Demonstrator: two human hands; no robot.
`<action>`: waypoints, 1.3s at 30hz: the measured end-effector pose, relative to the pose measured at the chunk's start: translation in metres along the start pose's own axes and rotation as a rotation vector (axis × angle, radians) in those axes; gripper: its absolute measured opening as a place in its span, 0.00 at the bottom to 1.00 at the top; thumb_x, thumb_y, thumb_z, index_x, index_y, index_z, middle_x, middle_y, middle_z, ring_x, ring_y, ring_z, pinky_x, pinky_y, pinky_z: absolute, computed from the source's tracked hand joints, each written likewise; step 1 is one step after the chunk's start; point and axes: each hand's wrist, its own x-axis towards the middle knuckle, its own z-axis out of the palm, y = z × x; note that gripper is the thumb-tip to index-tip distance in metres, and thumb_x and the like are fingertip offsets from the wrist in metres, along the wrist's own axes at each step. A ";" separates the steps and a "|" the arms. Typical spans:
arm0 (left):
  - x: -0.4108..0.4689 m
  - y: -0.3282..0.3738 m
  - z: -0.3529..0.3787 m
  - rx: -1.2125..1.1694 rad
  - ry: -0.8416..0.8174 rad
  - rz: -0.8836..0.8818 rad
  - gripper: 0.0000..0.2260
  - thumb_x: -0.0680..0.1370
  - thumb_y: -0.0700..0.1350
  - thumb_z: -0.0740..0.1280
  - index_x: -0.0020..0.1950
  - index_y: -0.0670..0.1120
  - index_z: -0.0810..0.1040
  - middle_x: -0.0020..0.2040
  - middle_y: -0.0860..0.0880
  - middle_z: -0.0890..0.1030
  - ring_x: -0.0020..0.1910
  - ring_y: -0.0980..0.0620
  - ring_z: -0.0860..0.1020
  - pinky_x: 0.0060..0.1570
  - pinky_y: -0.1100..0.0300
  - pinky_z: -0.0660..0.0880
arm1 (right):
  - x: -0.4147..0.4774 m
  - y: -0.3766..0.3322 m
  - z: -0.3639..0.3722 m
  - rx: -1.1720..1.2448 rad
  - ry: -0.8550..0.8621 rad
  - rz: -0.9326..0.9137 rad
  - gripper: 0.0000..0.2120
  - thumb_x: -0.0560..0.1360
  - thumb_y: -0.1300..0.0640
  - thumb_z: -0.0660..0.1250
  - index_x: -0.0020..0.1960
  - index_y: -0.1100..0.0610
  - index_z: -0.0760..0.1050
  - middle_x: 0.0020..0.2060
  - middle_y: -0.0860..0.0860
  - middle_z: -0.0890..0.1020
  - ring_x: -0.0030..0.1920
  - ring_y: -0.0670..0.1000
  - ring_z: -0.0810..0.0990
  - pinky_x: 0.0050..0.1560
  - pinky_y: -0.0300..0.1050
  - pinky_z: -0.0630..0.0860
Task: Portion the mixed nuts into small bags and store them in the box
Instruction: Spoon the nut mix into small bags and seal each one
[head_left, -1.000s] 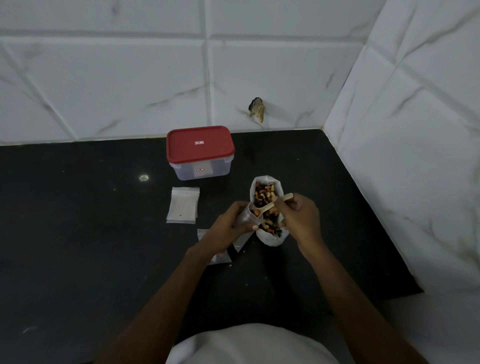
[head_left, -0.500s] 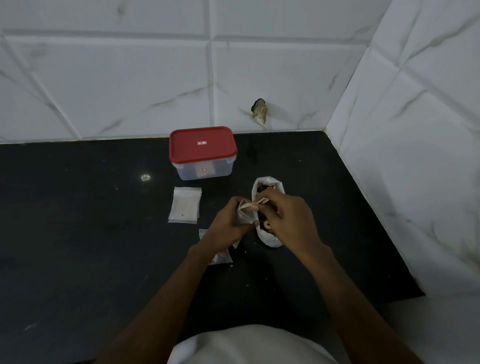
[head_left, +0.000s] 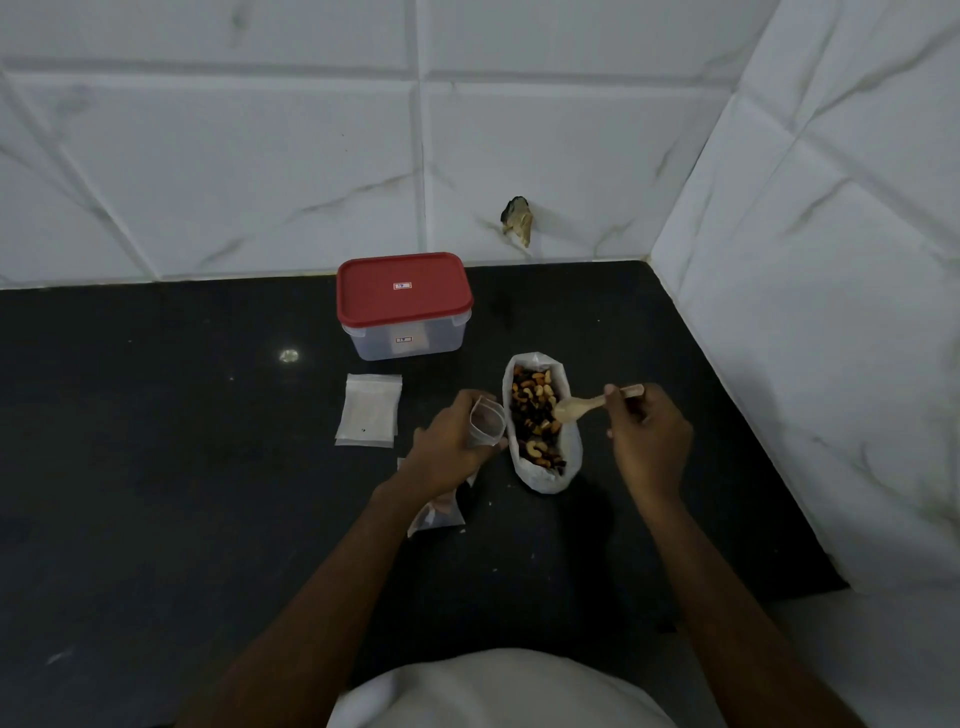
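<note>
The left hand (head_left: 452, 447) curls around a small bag (head_left: 487, 427), mouth up and open, just left of the big bag of mixed nuts (head_left: 540, 426), so each scoop has a short way to travel. The right hand (head_left: 649, 436) pinches the wooden spoon (head_left: 582, 408) by its handle end, its bowl over the nuts and seemingly empty. Spare flat bags (head_left: 369, 410) lie left, within reach. 1 seemingly filled bag (head_left: 436, 512) lies near, under the left wrist. The box (head_left: 404, 306) waits far on the surface (head_left: 156, 467), red lid on.

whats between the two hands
The open white plastic bag of mixed nuts lies between the left hand, holding a small clear bag, and the right hand, holding a wooden spoon; head view.
</note>
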 end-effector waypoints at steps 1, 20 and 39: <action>0.001 0.000 0.001 0.013 -0.015 -0.002 0.23 0.71 0.57 0.72 0.61 0.65 0.64 0.58 0.62 0.74 0.63 0.56 0.73 0.65 0.39 0.69 | 0.001 0.004 0.001 -0.049 -0.007 -0.003 0.06 0.77 0.50 0.69 0.44 0.51 0.77 0.36 0.46 0.82 0.37 0.47 0.82 0.40 0.48 0.80; 0.004 -0.003 0.014 0.199 -0.163 -0.024 0.22 0.77 0.50 0.68 0.69 0.51 0.65 0.66 0.50 0.74 0.66 0.51 0.70 0.70 0.47 0.58 | 0.013 0.007 0.026 -0.248 -0.142 0.018 0.07 0.79 0.50 0.67 0.46 0.53 0.75 0.37 0.46 0.80 0.38 0.46 0.80 0.38 0.41 0.73; 0.001 -0.009 0.011 0.011 -0.183 -0.040 0.15 0.74 0.54 0.69 0.55 0.64 0.67 0.55 0.61 0.73 0.62 0.53 0.73 0.69 0.40 0.64 | 0.011 0.031 0.032 0.482 -0.270 0.657 0.09 0.75 0.56 0.72 0.50 0.61 0.82 0.44 0.56 0.86 0.38 0.50 0.82 0.36 0.41 0.76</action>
